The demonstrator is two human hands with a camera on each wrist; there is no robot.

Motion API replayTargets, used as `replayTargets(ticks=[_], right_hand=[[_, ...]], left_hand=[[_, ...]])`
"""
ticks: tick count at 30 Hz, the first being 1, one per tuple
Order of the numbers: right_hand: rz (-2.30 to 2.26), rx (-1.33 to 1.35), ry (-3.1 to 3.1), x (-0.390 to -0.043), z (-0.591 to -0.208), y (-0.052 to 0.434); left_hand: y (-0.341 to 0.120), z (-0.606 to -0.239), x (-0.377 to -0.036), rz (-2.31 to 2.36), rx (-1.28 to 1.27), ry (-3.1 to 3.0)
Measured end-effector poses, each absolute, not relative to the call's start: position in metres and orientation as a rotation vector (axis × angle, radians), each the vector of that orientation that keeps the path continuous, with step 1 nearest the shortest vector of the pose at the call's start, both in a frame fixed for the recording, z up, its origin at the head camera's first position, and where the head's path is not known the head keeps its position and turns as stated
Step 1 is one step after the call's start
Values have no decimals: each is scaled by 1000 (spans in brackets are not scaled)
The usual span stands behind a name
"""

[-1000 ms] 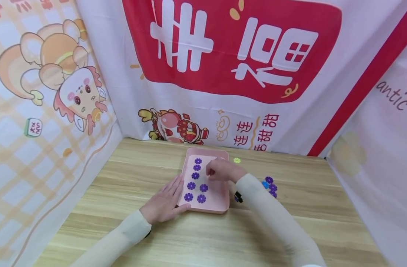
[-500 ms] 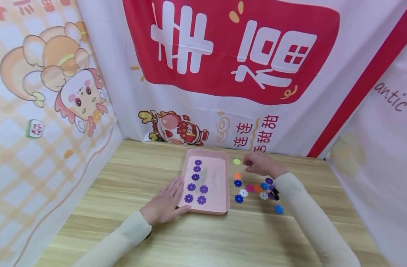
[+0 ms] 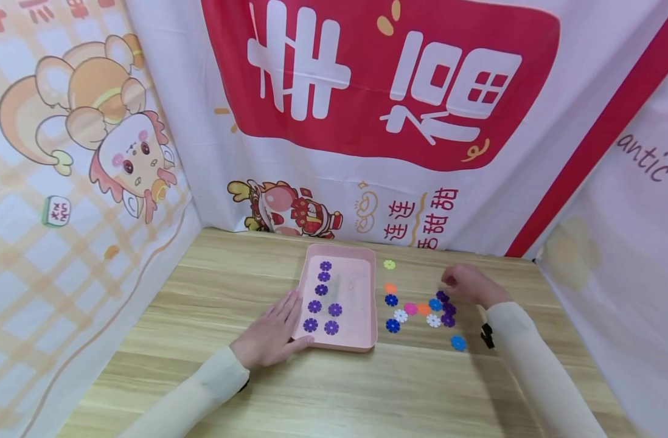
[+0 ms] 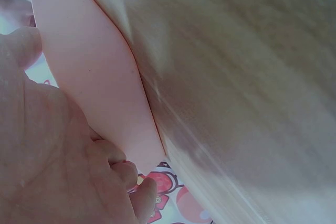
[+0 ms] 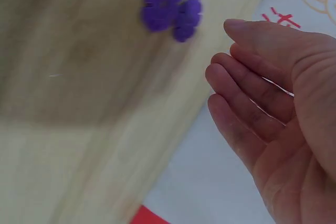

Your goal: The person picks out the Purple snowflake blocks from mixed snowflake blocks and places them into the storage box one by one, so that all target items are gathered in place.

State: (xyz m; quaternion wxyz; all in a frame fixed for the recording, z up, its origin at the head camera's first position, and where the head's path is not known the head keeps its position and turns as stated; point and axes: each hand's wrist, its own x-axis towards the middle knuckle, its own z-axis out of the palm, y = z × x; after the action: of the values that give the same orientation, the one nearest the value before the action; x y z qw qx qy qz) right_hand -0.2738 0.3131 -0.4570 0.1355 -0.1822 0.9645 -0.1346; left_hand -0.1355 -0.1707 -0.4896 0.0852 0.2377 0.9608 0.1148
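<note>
My left hand [image 3: 268, 331] rests along the left side of a pink tray [image 3: 372, 304], its fingers against the wall and its thumb at the near corner. In the left wrist view the palm and fingertips lie by the tray's pink outer wall [image 4: 100, 66]. Inside the tray lie several purple notched plastic discs [image 3: 334, 310], a long column on the left and a shorter one beside it. My right hand [image 3: 471, 285] hovers by a small cluster of purple discs [image 3: 448, 309] on the table. In the right wrist view its fingers are loosely bent, apart from the purple discs [image 5: 161, 4], with nothing held.
Between tray and cluster lie loose discs: a yellow-green disc [image 3: 389, 264], an orange disc [image 3: 390, 288], a pink disc [image 3: 410, 309], white and dark blue ones. A light blue disc [image 3: 458, 343] lies nearest the front. Printed cloth [image 3: 213, 182] stands behind and beside the wooden table [image 3: 334, 389].
My right hand has left the tray and moved right across the loose discs to the purple cluster. The left hand has stayed at the tray's side. The discs in the tray look the same.
</note>
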Motion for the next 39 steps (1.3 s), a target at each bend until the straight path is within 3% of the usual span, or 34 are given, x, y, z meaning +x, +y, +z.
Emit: replayTargets(ticks=[13, 39], right_hand=[[-457, -456, 2753, -271, -482, 318], [-514, -323, 2690, -283, -483, 316]], left_hand=[[-170, -487, -135, 365, 719, 2874], [-169, -488, -134, 342, 729, 2879]])
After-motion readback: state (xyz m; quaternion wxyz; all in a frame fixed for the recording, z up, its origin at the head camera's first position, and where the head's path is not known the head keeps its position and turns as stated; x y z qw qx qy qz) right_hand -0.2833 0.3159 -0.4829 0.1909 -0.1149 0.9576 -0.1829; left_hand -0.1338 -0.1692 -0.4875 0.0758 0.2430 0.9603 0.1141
